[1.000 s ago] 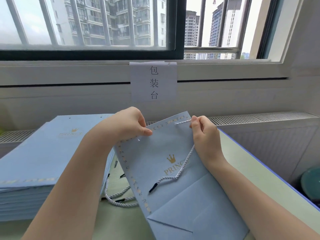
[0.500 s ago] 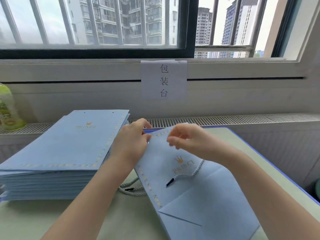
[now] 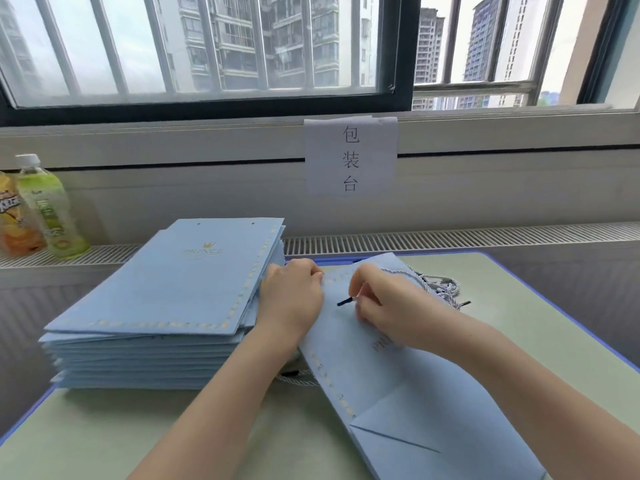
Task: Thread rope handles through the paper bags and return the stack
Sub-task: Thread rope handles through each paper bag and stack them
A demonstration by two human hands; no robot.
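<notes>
Rope [image 3: 349,301] with a dark tip sits pinched in your right hand [image 3: 388,306], its grip narrow around the cord just above the flat blue paper bag [image 3: 398,382] lying on the green desk [image 3: 540,327]. Your left hand [image 3: 292,299] grips the bag's far left corner. "PRINCE" in gold is only partly readable there, clearer under a crown on the stack [image 3: 166,299] at left. More ropes [image 3: 440,287] lie at the far right. Beyond, a paper sign [image 3: 350,155] reads 包装台 beneath the barred window [image 3: 207,50]; two drink bottles [image 3: 38,206] stand far left.
</notes>
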